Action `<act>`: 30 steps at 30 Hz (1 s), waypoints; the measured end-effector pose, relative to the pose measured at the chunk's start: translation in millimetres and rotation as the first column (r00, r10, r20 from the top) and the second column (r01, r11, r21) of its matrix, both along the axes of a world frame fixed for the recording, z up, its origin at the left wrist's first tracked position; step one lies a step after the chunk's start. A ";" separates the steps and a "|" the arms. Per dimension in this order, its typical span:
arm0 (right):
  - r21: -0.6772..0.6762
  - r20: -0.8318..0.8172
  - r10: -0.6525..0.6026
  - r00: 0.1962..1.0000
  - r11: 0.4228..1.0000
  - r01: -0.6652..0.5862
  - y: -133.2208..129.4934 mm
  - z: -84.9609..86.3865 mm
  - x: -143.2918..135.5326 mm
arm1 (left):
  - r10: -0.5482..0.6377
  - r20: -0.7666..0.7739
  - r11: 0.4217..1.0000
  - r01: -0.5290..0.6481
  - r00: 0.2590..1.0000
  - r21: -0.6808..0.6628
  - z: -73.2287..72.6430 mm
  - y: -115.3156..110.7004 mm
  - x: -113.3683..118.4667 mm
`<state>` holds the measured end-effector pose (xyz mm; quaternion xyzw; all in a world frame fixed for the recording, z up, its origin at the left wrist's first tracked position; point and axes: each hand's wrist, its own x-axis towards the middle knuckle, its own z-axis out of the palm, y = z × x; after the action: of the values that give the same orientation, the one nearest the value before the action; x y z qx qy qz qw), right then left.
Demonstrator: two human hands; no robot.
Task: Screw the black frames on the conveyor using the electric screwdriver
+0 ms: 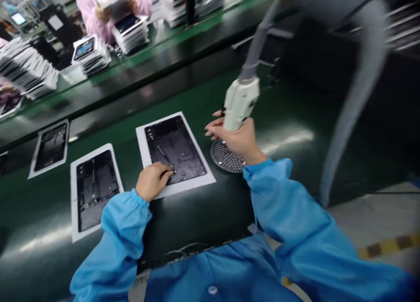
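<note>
A black device housing (pixel 177 151) in a white tray (pixel 210 178) lies on the green work surface in front of me. My left hand (pixel 153 179) touches the lower left part of this housing, thumb and fingertips pinched together; anything between them is too small to make out. To the right, my right hand (pixel 234 135) is wrapped round a pale electric screwdriver (pixel 241 101), held upright with a grey sleeve rising from its top. Beneath that hand sits a round plate with many small holes (pixel 226 156), partly covered by it.
Two more housings in white trays, a nearer one (pixel 95 188) and a farther one (pixel 50 146), lie to the left. Across a raised green ledge (pixel 157 52), a person in pink (pixel 95 13) handles a tray among stacks (pixel 29 70). A grey hose (pixel 357 100) hangs at right.
</note>
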<state>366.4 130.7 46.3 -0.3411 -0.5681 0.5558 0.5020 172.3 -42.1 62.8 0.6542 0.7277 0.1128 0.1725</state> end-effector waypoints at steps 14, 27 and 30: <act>0.248 0.101 -0.116 0.988 0.965 0.088 2.0 -3.5 5.8 | -0.093 0.080 0.996 0.093 0.992 0.010 -12.2 1.4 25.7; 0.274 -0.032 -0.130 0.991 0.952 0.134 -22.3 17.4 3.2 | 0.045 0.087 0.997 -0.039 0.995 -0.068 -10.2 6.4 22.1; 0.217 -0.079 0.009 0.997 0.976 0.008 -44.8 24.4 -6.0 | 0.062 0.082 0.998 -0.059 0.995 -0.029 -13.9 7.0 23.6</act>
<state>360.4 85.9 70.8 -0.2616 -0.6051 0.5038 0.5583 195.8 -35.1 48.8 0.6243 0.7408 0.1355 0.2075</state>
